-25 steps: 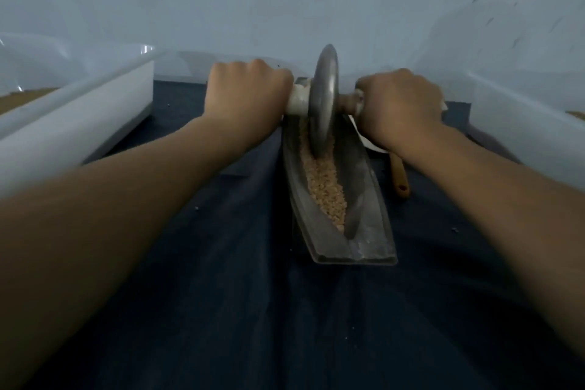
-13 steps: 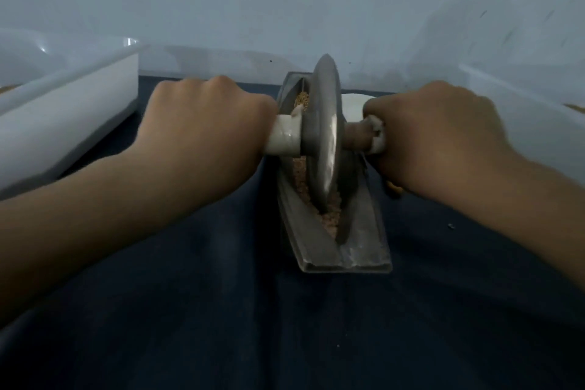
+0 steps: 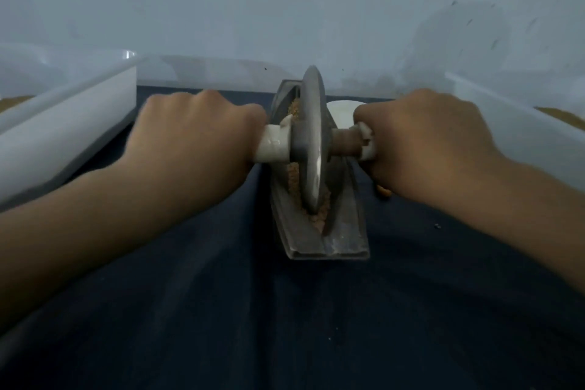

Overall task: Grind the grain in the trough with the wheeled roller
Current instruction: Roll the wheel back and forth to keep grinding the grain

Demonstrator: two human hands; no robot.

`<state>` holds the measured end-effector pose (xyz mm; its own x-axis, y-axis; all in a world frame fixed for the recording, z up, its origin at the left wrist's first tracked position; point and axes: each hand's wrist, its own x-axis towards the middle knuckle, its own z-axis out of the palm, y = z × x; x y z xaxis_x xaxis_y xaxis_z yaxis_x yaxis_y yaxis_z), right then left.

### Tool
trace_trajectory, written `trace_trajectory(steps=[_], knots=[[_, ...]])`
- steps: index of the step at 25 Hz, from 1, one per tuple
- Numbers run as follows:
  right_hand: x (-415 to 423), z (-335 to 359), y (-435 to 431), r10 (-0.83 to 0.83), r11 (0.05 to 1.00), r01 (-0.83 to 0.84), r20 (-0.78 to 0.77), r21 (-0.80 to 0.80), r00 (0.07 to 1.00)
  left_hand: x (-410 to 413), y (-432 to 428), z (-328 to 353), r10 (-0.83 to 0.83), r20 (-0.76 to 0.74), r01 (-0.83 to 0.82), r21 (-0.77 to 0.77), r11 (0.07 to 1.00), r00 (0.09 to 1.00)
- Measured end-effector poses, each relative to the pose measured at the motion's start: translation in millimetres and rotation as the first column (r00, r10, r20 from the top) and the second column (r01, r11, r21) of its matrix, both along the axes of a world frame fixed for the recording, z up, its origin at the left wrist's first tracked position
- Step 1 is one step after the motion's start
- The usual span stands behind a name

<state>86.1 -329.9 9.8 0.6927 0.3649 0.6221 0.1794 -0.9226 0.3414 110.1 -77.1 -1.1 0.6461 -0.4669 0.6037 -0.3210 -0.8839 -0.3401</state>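
Roller [image 3: 311,142] stands in trough [image 3: 345,231] on dark cloth [image 3: 285,326], white bowl [image 3: 342,111] beyond.

Hiding both handle ends of wheeled roller [image 3: 311,139] inside left hand [image 3: 196,136] and right hand [image 3: 424,142], fingers curling out of sight. Blocking mid trough [image 3: 345,231] and most grain [image 3: 319,219] behind disc. Burying orange-brown thing [image 3: 384,190] under right hand, unidentifiable. Half-covering far white dish [image 3: 340,111]. Running forearms off near edges. Leaving speck [image 3: 437,225] on right too small to name.
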Motion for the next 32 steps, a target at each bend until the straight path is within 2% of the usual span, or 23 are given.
trace_trajectory(steps=[2,5,8,9,12,13,16,18,19,21,24,28,32], knots=[[0.1,-3.1,-1.1,-0.020,1.000,0.021,-0.039,0.021,0.999,3.2,-1.1,1.6,-0.008,0.015,0.008,0.015,1.000,1.000],[47.9,-4.8,13.3,-0.202,0.971,0.218,-0.147,0.101,0.968,40.4,-21.5,-2.8,0.134,0.015,-0.135,0.026,0.991,0.991],[89.8,6.8,22.4,-0.266,0.934,0.317,-0.274,0.163,0.924,80.8,-41.4,16.5,0.190,-0.133,-0.195,-0.032,0.980,0.973],[90.3,7.9,22.0,-0.260,0.941,0.306,-0.270,0.146,0.927,80.6,-42.2,17.9,0.186,-0.157,-0.193,-0.031,0.981,0.970],[53.4,4.8,11.3,-0.164,0.978,0.190,-0.238,0.090,0.957,44.0,-24.0,3.3,0.134,-0.070,-0.136,-0.014,0.991,0.988],[33.8,2.1,6.4,-0.116,0.989,0.129,-0.177,0.066,0.977,26.5,-15.8,-1.4,0.095,-0.013,-0.095,-0.013,0.995,0.995],[-7.5,4.2,0.3,0.041,0.999,-0.040,-0.037,0.021,0.998,-3.4,2.2,3.6,-0.001,0.031,0.001,-0.007,1.000,1.000],[2.4,1.5,2.4,-0.016,0.999,0.017,-0.061,0.031,0.998,2.3,-0.9,2.0,0.077,-0.018,-0.076,0.036,0.996,0.997],[15.1,-3.0,5.3,-0.099,0.994,0.103,-0.101,0.033,0.990,11.8,-5.9,-2.6,0.133,-0.038,-0.131,0.049,0.990,0.990],[56.4,-7.3,12.1,-0.216,0.968,0.231,-0.141,0.097,0.966,45.5,-21.9,-4.7,0.182,-0.003,-0.182,0.017,0.983,0.983],[92.9,-2.9,16.1,-0.238,0.938,0.286,-0.236,0.197,0.942,78.6,-42.4,14.4,0.200,-0.051,-0.200,0.007,0.980,0.979],[51.5,-6.8,6.5,-0.158,0.965,0.209,-0.282,0.161,0.946,43.9,-30.1,11.0,0.128,-0.002,-0.128,0.088,0.988,0.992],[-17.5,0.2,-4.8,0.000,0.996,0.007,-0.086,0.085,0.996,-7.7,0.3,9.6,0.005,0.018,-0.006,0.056,0.998,1.000]])
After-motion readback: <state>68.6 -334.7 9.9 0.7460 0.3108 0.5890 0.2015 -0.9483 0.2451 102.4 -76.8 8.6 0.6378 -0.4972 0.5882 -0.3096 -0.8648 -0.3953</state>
